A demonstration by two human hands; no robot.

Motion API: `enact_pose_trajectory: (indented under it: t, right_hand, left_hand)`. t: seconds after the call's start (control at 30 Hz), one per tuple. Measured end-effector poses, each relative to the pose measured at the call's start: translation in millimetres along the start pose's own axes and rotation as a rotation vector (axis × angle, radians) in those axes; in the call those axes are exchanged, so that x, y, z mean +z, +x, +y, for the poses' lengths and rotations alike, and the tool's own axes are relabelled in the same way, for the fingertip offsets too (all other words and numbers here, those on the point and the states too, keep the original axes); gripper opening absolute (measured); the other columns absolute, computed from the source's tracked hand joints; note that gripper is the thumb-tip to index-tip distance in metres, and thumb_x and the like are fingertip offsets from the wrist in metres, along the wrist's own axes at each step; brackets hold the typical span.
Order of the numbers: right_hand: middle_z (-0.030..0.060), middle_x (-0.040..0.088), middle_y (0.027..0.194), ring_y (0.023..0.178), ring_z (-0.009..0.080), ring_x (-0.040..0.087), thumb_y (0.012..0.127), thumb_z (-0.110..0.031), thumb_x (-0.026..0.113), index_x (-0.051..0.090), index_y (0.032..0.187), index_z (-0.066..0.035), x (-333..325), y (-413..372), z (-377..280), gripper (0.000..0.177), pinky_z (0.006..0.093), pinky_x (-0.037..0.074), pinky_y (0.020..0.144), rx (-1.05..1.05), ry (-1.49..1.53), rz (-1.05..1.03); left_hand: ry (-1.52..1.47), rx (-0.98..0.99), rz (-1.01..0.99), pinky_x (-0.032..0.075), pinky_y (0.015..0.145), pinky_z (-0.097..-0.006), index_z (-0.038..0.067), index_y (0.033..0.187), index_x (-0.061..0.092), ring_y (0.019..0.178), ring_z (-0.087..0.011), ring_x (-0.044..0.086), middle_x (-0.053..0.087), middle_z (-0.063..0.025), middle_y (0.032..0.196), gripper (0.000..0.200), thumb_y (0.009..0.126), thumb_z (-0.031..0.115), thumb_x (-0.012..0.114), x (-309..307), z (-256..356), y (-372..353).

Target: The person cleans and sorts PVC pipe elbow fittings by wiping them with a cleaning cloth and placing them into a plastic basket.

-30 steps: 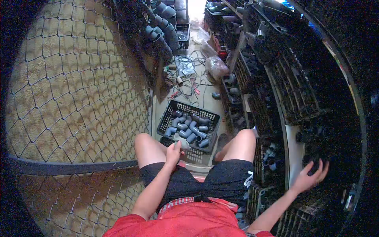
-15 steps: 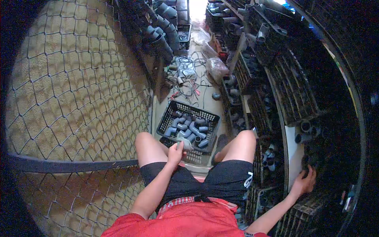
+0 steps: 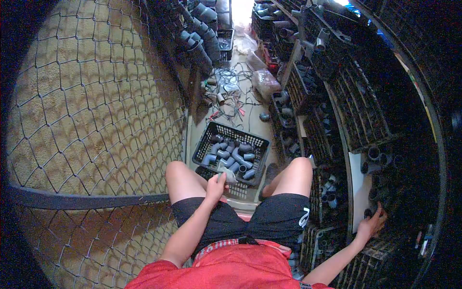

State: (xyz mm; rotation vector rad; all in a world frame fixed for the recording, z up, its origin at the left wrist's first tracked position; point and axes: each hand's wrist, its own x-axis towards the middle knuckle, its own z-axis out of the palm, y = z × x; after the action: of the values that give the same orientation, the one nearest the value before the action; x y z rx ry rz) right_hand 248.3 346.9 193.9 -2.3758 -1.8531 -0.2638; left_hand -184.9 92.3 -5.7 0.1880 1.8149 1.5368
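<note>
Between my knees, my left hand is closed on a pale, crumpled cloth. The cloth hangs over the near side of a black plastic basket on the floor. Inside the basket lie several grey elbow pipe fittings. Out to the right, my right hand reaches into a dark shelf, its fingers curved around a small dark pipe fitting. Shadow hides part of that grasp. More dark pipe fittings sit just beyond this hand, beside a pale panel.
A chain-link fence with a dark rail runs along my left. Shelves of black crates line the right. Tangled cords and a plastic bag lie farther along the aisle. Grey pipes are stacked back left.
My right hand has shifted slightly at the shelf, its fingers curling closer around the dark fitting. The left hand and cloth stay nearly in place. The view has moved slightly.
</note>
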Motion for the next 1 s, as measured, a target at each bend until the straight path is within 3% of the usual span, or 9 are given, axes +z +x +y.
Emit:
enact_pose_trajectory:
  t: [0.1,0.5,0.57,0.63,0.7,0.77,0.83,0.93,1.0]
  right_hand:
    - [0.0191,0.033,0.148,0.137,0.0392,0.032,0.081,0.007,0.059,0.041,0.143,-0.026,47,12,41,0.073,0.0528,0.027,0.111,-0.282,-0.003,0.199]
    - [0.0196,0.035,0.147,0.136,0.0418,0.033,0.083,0.006,0.050,0.046,0.140,-0.018,-31,-24,-2,0.063,0.0515,0.024,0.112,-0.351,0.295,0.218]
    - [0.0177,0.038,0.148,0.135,0.0392,0.037,0.083,-0.001,0.045,0.045,0.141,-0.013,-50,-35,-25,0.059,0.0499,0.033,0.109,-0.410,0.405,0.270]
    - [0.0178,0.039,0.148,0.132,0.0358,0.043,0.079,-0.011,0.044,0.040,0.144,-0.008,-63,-52,-61,0.065,0.0464,0.043,0.103,-0.511,1.344,-0.069]
    - [0.0184,0.039,0.149,0.130,0.0338,0.047,0.075,-0.017,0.046,0.031,0.148,-0.003,-55,-78,-108,0.075,0.0435,0.049,0.098,-0.411,1.779,-0.629]
    - [0.0203,0.038,0.149,0.130,0.0335,0.047,0.077,-0.017,0.045,0.024,0.150,-0.004,-33,-108,-145,0.078,0.0437,0.045,0.103,-0.386,1.678,-1.035]
    - [0.0185,0.031,0.154,0.140,0.0316,0.034,0.085,-0.023,0.052,0.017,0.153,-0.006,-13,-134,-177,0.078,0.0408,0.029,0.114,-0.595,1.785,-1.358]
    - [0.0183,0.026,0.156,0.137,0.0343,0.039,0.092,-0.027,0.050,0.010,0.154,-0.008,-7,-149,-200,0.076,0.0430,0.031,0.113,-0.396,1.887,-1.414]
    - [0.0174,0.028,0.153,0.125,0.0359,0.050,0.100,-0.038,0.043,0.010,0.152,-0.007,-5,-155,-209,0.069,0.0451,0.039,0.105,-0.562,1.796,-1.486]
  left_hand:
    - [-0.042,-0.030,0.000,0.047,0.057,-0.0267,0.003,0.094,0.064,0.062,-0.0092,0.056,0.065,-0.0018,0.082,0.035,0.100,0.036,0.054,0,-12,6]
    - [0.042,-0.022,-0.048,0.048,0.063,-0.0282,0.001,0.102,0.064,0.068,-0.0112,0.058,0.067,-0.0035,0.086,0.035,0.099,0.035,0.055,2,1,-4]
    - [0.084,0.097,-0.036,0.049,0.067,-0.0295,0.001,0.103,0.063,0.072,-0.0124,0.060,0.067,-0.0046,0.088,0.034,0.098,0.034,0.056,9,-3,-9]
    - [0.293,0.275,0.003,0.049,0.081,-0.0339,0.000,0.111,0.061,0.085,-0.0175,0.062,0.068,-0.0081,0.094,0.035,0.095,0.032,0.060,29,44,-42]
    - [0.087,0.331,-0.131,0.045,0.094,-0.0369,-0.001,0.126,0.052,0.102,-0.0226,0.059,0.063,-0.0143,0.113,0.043,0.093,0.026,0.060,58,68,-76]
    - [0.077,0.484,-0.252,0.042,0.099,-0.0399,-0.001,0.125,0.052,0.109,-0.0282,0.058,0.061,-0.0176,0.116,0.047,0.088,0.024,0.066,82,102,-110]
    - [0.199,0.742,-0.469,0.039,0.104,-0.0430,-0.001,0.122,0.056,0.111,-0.0341,0.057,0.062,-0.0178,0.115,0.046,0.086,0.024,0.071,91,128,-120]
    - [0.505,0.847,-0.392,0.037,0.105,-0.0456,0.001,0.119,0.060,0.111,-0.0372,0.056,0.063,-0.0170,0.115,0.045,0.083,0.024,0.074,71,138,-115]
    - [0.403,0.805,-0.484,0.039,0.104,-0.0432,0.003,0.117,0.062,0.113,-0.0329,0.058,0.065,-0.0141,0.111,0.041,0.082,0.021,0.074,64,137,-112]
